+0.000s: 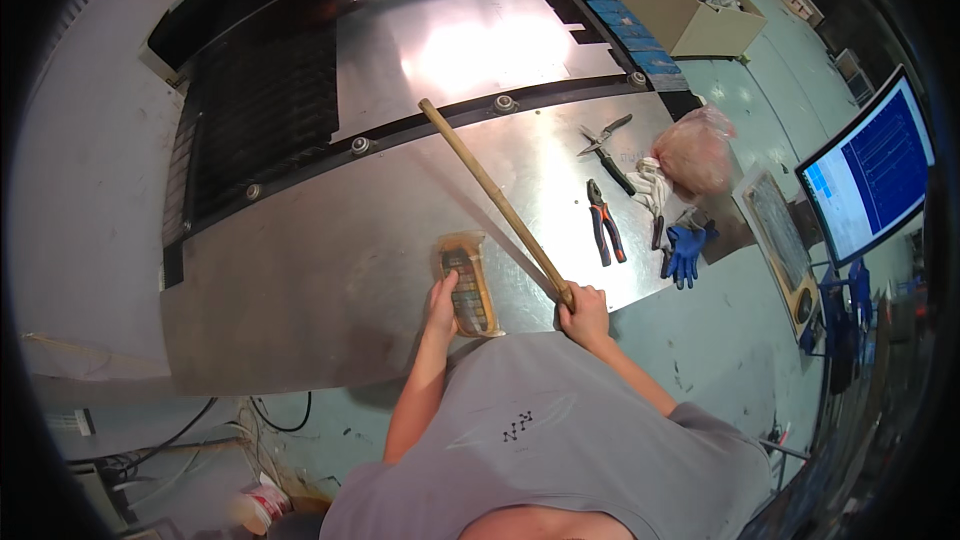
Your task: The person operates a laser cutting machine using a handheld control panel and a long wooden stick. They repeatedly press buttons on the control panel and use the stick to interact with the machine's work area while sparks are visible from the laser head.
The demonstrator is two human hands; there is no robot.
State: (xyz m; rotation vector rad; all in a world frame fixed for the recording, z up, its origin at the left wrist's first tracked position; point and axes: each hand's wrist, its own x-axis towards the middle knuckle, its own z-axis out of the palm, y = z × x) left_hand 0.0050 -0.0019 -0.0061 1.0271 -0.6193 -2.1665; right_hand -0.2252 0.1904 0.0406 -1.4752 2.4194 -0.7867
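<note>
In my left hand (441, 306) is a handheld remote control (474, 298) with rows of buttons, wrapped in yellowed clear plastic. The thumb lies on its face, and the fingers are mostly hidden at its side. My right hand (586, 314) is closed round the near end of a long wooden stick (488, 188). From there the stick slants away to the far left over a bare metal sheet (330, 290), its far end close to a dark rail.
Right on the sheet lie orange-and-black pliers (604, 224), opened long-nosed pliers (606, 152), a white cloth glove (650, 186), a blue glove (685, 252) and a pinkish plastic bag (696, 154). A lit monitor (872, 172) and keyboard (778, 225) stand further right. Beyond is a machine bed with another sheet (380, 60).
</note>
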